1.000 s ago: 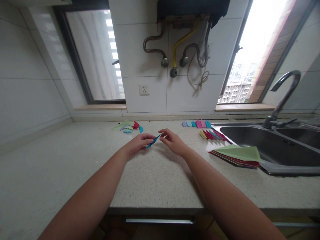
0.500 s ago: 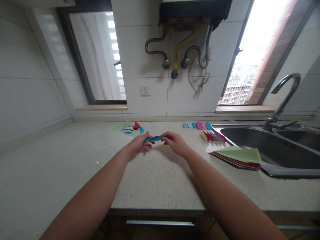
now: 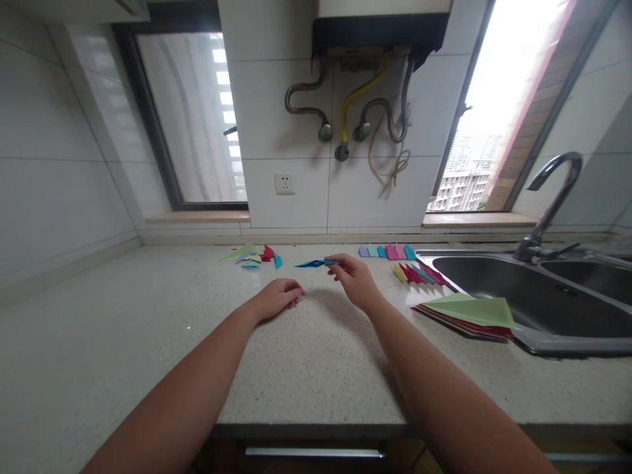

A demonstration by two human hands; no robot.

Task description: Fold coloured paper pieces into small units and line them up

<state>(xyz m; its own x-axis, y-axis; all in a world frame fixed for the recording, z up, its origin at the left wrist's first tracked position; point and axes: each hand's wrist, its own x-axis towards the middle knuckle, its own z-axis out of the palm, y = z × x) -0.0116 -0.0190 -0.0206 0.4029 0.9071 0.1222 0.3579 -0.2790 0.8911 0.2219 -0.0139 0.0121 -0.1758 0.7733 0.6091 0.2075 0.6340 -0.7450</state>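
My right hand (image 3: pixel 354 278) pinches one end of a thin folded blue paper piece (image 3: pixel 313 264) and holds it just above the speckled countertop (image 3: pixel 148 316), its point aimed left. My left hand (image 3: pixel 277 296) rests on the counter below and left of the piece, fingers curled in, with nothing in it. A small heap of folded coloured paper pieces (image 3: pixel 253 254) lies farther back on the left.
A row of folded paper pieces (image 3: pixel 388 251) lies by the back wall, a fan of folded pieces (image 3: pixel 419 273) by the sink rim. A stack of paper sheets, green on top (image 3: pixel 469 311), overlaps the steel sink (image 3: pixel 533 296) with its faucet (image 3: pixel 548 204).
Both hands held the blue piece a second ago. My left hand has let go and sunk to the counter; my right hand has carried the piece up and away, toward the back.
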